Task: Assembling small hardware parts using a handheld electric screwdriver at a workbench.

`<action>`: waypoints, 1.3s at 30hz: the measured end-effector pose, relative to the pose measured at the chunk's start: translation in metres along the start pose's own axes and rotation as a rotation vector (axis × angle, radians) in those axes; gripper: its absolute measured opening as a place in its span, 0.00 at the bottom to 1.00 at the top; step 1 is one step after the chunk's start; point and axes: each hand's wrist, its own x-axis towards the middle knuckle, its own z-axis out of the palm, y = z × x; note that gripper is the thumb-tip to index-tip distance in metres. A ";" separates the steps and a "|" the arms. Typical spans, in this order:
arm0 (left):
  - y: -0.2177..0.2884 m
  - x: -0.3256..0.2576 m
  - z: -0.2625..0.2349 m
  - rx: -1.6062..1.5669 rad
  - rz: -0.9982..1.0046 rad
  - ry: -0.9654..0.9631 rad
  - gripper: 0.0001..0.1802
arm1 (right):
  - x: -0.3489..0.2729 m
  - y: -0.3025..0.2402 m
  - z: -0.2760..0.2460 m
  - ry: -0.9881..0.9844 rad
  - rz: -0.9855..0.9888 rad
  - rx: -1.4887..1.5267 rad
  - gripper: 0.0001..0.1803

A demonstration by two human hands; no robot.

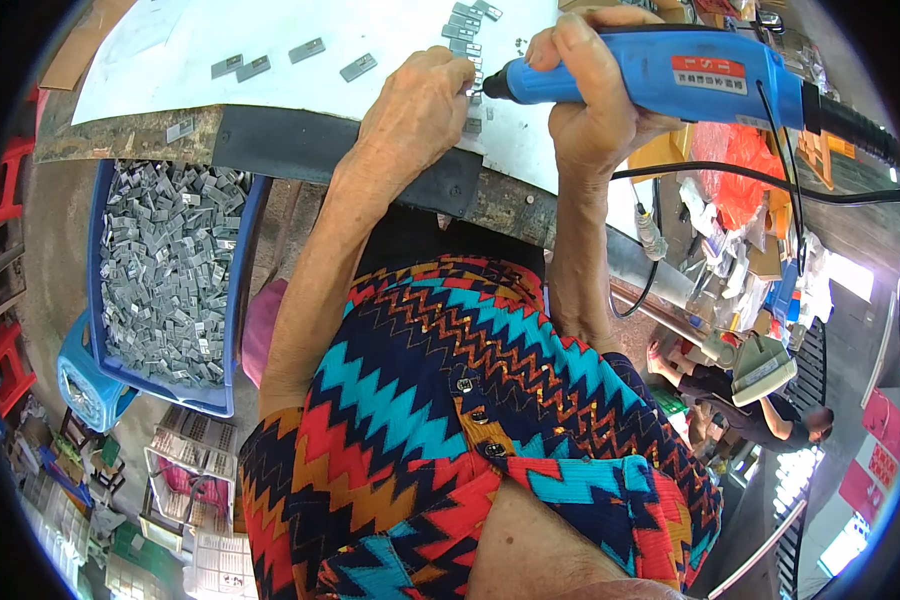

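Note:
My right hand (598, 115) is wrapped round a blue electric screwdriver (635, 72), held nearly level with its dark tip pointing left. A column of small grey rectangular parts (464, 30) runs across the white work surface (180, 70). My left hand (415, 105) is closed, its fingertips pinched on one of the grey parts beside the screwdriver's tip; the fingers partly hide that part. Further left on the surface lie several more loose grey parts (306, 50).
A blue crate (232, 375) full of grey parts stands below the table's left edge. From the screwdriver, a black hose (855, 130) and cables run right. Red plastic bags (740, 175) and boxes lie on the right. Another person (760, 415) is at the lower right.

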 end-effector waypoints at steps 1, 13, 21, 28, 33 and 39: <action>0.001 0.000 0.000 0.002 -0.021 -0.006 0.06 | 0.000 -0.001 0.000 -0.002 0.042 0.045 0.08; 0.001 0.001 0.001 0.026 -0.080 0.002 0.07 | 0.006 0.000 0.000 -0.076 0.112 0.064 0.10; 0.003 0.002 0.000 0.018 -0.119 -0.026 0.07 | -0.001 0.011 0.008 0.013 -0.034 -0.115 0.08; 0.000 -0.003 0.001 0.033 -0.125 0.002 0.06 | -0.001 0.014 0.010 -0.069 -0.119 0.300 0.09; 0.005 0.001 0.002 0.024 -0.136 0.002 0.07 | 0.002 0.018 0.006 -0.056 0.028 -0.033 0.11; 0.003 0.002 0.000 0.034 -0.114 0.012 0.07 | -0.007 0.011 0.008 -0.078 0.041 -0.009 0.13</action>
